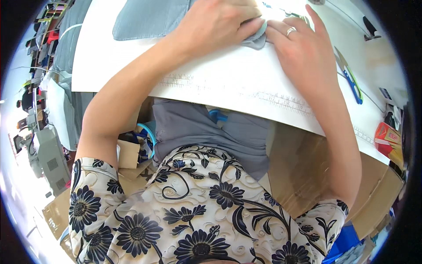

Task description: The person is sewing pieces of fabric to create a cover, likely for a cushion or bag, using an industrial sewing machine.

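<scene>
Floral black-and-cream sleeves [184,220] fill the lower view, with both bare forearms reaching up from them over a white bench [228,75] whose near edge carries a printed ruler strip [281,102]. Below that edge hangs a fold of grey cloth [198,127], and brown cardboard boxes [303,171] stand under the bench. Farther up, the left hand [220,24] is curled, its thumb and fingers pinching the edge of a grey-blue fabric piece [149,17] that lies flat on the bench. The right hand [303,48], a ring on one finger, lies open and flat just beside it, fingertips touching the same fabric corner. Right of that hand lie blue-handled thread snips [349,79].
</scene>
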`<move>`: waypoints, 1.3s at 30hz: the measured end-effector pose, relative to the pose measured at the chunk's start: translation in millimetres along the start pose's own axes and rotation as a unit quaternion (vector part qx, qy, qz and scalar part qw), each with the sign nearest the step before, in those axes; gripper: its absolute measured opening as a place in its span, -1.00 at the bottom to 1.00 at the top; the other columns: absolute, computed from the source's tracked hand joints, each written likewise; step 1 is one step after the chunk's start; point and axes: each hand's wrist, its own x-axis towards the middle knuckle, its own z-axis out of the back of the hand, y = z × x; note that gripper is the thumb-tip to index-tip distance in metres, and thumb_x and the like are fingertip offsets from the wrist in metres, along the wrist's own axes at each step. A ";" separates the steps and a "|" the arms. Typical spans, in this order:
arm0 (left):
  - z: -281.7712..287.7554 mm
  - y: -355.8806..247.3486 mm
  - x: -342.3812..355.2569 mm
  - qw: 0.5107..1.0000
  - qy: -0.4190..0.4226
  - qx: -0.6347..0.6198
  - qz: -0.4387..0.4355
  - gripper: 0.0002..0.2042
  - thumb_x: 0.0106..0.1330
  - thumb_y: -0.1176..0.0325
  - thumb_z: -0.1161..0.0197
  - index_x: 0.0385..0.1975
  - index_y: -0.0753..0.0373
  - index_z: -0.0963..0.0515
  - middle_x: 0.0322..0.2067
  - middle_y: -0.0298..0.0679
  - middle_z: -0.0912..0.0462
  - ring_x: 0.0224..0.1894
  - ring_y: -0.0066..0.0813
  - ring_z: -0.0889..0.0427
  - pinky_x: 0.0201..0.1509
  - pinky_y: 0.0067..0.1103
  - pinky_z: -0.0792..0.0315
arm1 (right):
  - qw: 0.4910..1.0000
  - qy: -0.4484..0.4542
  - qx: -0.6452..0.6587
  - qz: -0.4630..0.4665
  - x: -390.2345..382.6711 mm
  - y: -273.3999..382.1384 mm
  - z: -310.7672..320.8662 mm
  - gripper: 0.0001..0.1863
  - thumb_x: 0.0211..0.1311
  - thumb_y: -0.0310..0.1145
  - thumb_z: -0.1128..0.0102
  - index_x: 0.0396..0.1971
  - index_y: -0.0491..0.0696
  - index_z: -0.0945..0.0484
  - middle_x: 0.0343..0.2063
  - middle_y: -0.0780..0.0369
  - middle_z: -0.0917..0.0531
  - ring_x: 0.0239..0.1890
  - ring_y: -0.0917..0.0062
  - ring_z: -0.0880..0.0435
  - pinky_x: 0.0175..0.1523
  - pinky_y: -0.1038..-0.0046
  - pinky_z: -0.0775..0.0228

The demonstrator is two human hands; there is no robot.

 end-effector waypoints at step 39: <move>14.6 42.3 -2.2 0.972 -0.035 -0.122 -0.196 -0.76 0.20 0.54 -0.24 -0.13 0.38 -0.64 -0.20 -0.05 -0.73 -0.12 -0.16 -0.72 0.02 -0.41 -0.60 | 0.989 -0.112 0.100 -0.010 31.7 -0.4 -9.3 -0.93 0.09 -0.44 -0.29 -0.45 -0.10 -0.60 -0.48 0.18 -0.60 -0.42 0.27 -0.59 -0.25 0.28 -0.43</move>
